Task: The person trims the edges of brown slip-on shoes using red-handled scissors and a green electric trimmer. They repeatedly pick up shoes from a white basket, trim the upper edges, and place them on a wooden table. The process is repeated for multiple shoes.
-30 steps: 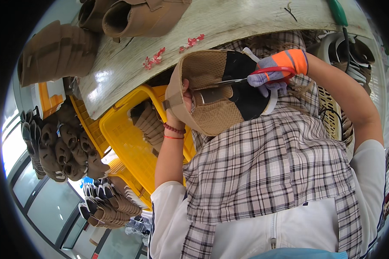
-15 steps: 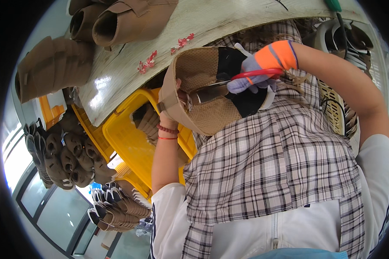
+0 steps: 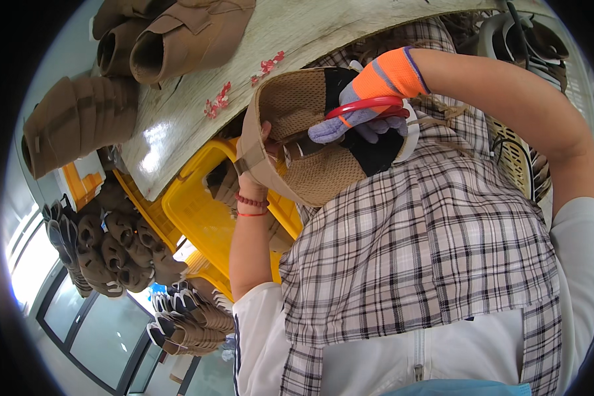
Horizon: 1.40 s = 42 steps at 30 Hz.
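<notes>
Between my hands is a brown shoe upper [image 3: 340, 173], its mesh lining and black heel part turned toward me. My left hand [image 3: 259, 162] grips its left side, thumb inside the opening and the other fingers mostly hidden behind it. On my right hand [image 3: 363, 112] is a grey and orange glove, closed around red-handled scissors [image 3: 369, 104]. The scissors' blades lie inside the upper, largely hidden by the glove. Near the left thumb a brown strip [image 3: 300, 146] with a small pale tag shows against the lining.
Brown shoe uppers [image 3: 178, 49] stand on the pale table [image 3: 198, 132], with a stacked row [image 3: 79, 119] at its left. A yellow crate [image 3: 198, 211] sits below the table edge. Further uppers [image 3: 119, 251] are grouped at far left. A cream basket [image 3: 511, 158] is at right.
My gloved right hand and the scissors have moved left, deeper into the upper. The left hand keeps its hold, while the whole view has shifted slightly.
</notes>
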Tool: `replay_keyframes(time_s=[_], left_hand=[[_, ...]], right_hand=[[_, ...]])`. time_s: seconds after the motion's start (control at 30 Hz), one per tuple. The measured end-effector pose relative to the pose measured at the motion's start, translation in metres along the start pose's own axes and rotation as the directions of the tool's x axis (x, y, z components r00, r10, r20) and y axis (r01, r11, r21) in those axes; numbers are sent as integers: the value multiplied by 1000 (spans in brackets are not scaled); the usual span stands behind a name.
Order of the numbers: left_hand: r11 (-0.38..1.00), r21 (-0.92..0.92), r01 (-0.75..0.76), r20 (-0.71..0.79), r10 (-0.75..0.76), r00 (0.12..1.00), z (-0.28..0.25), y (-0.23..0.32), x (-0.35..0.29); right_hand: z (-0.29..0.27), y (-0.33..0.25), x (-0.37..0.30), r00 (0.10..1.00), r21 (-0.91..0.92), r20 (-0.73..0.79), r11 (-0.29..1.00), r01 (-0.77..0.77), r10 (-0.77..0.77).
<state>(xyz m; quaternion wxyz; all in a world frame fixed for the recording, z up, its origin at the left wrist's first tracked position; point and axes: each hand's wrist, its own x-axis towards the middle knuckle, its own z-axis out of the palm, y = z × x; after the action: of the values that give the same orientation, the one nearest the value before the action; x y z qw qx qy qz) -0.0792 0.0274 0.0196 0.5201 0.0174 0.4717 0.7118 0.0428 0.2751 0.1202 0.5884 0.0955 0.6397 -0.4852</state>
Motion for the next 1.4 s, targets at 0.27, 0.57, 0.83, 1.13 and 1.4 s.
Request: replay_keyframes(time_s=[0.27,0.57,0.83,1.13,1.4], left_hand=[[990,136,27,-114,-12,993,2,4,0],[387,853,-350,218,346,913,-17,25,-14],[-468,540,-700,783,584,213,189,176,-84],[-634,232,-738,954,0,299,255,124,110],[-521,829,-200,554,812,182,118,156,67]], right_hand=[[12,-9,-7,986,-21,-163,999,-38,34],[45,28,-17,867,-95,-438,971,218,-237],[82,121,-59,486,186,-847,736,651,-215],[92,135,-16,330,368,-930,403,838,161],[98,137,-15,296,342,-938,349,872,180]])
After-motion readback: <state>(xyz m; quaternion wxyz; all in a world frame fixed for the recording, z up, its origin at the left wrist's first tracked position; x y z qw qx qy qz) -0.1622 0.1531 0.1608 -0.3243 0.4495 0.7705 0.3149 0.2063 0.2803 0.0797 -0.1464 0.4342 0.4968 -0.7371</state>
